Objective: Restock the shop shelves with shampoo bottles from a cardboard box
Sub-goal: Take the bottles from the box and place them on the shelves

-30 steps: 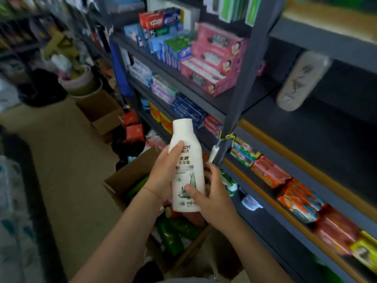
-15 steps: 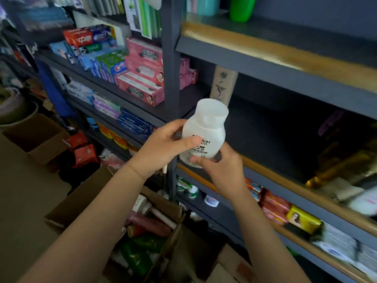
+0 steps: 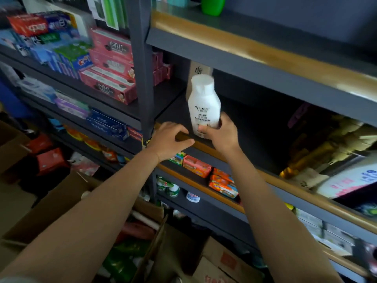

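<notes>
- White shampoo bottle (image 3: 204, 103) with a white cap and dark print stands upright at the front of a dark shelf (image 3: 255, 127), just behind the wooden-looking edge strip. Can't quite tell if its base is fully down on the shelf, the hand covers it.
- Right hand (image 3: 219, 132) has its grip wrapped round the lower part of the bottle, thumb across the front label, fingers round the 3 o'clock side.
- Left hand (image 3: 169, 139) is at about 8 o'clock from the bottle, off it, grip released with fingers loosely bent, lying on or just over the shelf's front edge.
- Right behind the bottle, at 12 o'clock, there's a pale upright box (image 3: 199, 72) with dark lettering.
- At 9 to 10 o'clock, past the dark upright post (image 3: 142, 78), pink toothpaste boxes (image 3: 110, 76) stacked up, with blue and green ones (image 3: 67, 58) further left.
- At 6 o'clock, one shelf down, orange soap packs (image 3: 212, 176), and below those some small green and white tubs (image 3: 167, 187).
- At 7 o'clock on the floor, the open cardboard box (image 3: 51, 209) with green bottles (image 3: 122, 260) and a reddish one inside, kinda blurry.
- At 3 to 4 o'clock, gold-ish and white packs (image 3: 336, 160) at the far end of the same shelf, too smeared to read.
- At 12 o'clock way up top, a green bottle (image 3: 213, 5) on the upper shelf.
</notes>
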